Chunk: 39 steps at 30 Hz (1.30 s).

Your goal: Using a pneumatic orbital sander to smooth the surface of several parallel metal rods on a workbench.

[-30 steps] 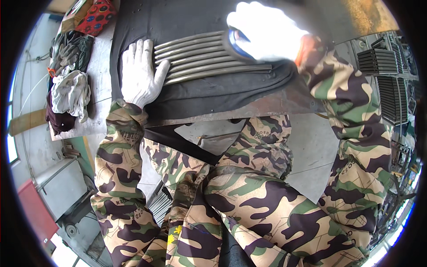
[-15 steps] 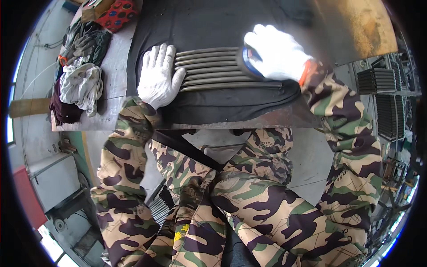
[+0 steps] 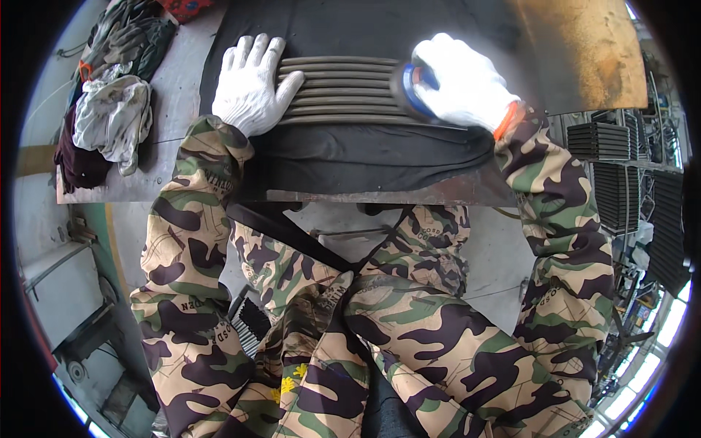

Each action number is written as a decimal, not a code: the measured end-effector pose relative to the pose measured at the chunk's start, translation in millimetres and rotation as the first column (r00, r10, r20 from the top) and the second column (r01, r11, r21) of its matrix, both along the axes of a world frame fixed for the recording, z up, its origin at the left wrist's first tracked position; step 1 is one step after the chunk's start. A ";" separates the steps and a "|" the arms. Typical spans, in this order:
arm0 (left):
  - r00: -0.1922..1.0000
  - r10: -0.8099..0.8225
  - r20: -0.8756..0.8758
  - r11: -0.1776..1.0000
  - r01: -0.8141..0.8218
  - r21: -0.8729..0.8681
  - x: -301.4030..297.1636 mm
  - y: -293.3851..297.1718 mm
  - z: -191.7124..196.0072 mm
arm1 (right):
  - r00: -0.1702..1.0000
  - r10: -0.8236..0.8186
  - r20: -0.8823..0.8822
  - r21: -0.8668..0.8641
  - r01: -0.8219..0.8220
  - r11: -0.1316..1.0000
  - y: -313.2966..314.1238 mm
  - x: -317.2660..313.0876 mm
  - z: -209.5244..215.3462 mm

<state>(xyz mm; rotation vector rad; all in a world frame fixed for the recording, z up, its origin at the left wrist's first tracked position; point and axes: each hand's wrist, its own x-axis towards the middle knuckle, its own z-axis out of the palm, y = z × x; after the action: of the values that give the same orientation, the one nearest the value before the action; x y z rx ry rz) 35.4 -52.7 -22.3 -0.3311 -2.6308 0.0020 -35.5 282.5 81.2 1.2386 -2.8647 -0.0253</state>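
Several slim dark metal rods (image 3: 339, 93) lie side by side, running left to right on a black cloth (image 3: 365, 157). My left hand (image 3: 252, 87), in a white knit glove, lies flat with fingers spread at the left ends of the rods. At their right part, my white-gloved right hand (image 3: 464, 82) is closed around a blue-rimmed tool (image 3: 418, 91). This tool rests against the rods, but its exact kind is blurred and partly covered by the glove. The right ends of most rods are hidden behind the tool and hand.
The cloth covers much of a metal table (image 3: 175, 164). Crumpled white cloth (image 3: 113, 120) and dark gloves (image 3: 131, 36) lie on its left side. At the far right is a brown-stained sheet (image 3: 602, 51). Beyond the table, stacked dark bars (image 3: 599, 140) sit on a rack.
The whole view has shifted, so the table and rods appear higher and further left. My right hand with the tool has moved slightly right along the rods. My left hand stays flat at their left ends.
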 end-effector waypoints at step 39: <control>0.998 0.066 0.012 0.988 -0.067 0.138 18.6 15.0 -7.3 | 0.989 0.138 -0.047 -0.034 -0.140 0.990 -91.4 13.4 -8.0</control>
<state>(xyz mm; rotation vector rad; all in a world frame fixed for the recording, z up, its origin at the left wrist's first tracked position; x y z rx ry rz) 54.1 -37.7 -29.7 -0.1961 -2.6307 -0.1589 -22.1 191.1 73.3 1.4087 -2.7213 0.0025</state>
